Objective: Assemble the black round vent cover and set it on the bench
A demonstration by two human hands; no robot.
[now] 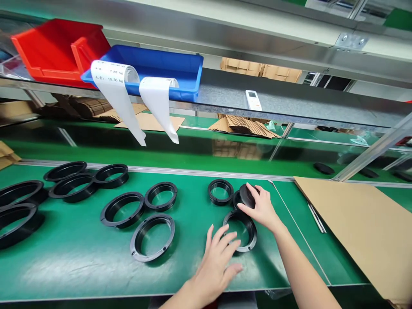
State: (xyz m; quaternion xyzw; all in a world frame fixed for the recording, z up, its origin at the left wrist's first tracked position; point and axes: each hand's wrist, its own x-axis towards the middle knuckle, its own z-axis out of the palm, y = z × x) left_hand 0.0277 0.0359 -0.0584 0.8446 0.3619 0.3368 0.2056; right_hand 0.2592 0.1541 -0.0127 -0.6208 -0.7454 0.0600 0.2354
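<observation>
The right hand [261, 208] pinches a disc [246, 196] over a small ring [236, 200], right of centre; the left hand [216, 264] spreads by a larger, nearer ring [254, 235], contact unclear. A loose pinch could drop the disc; a stray finger could nudge this ring. The worktop [189, 231] is green and glossy; beyond, a shelf [289, 99] carries bins [184, 95].

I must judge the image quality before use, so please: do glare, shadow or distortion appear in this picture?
Head view: pale glare lies on the green tabletop, toward the lower left; soft dark shadows sit beside the black rings; those cut off at the left edge look stretched, perhaps by a wide lens.
</observation>
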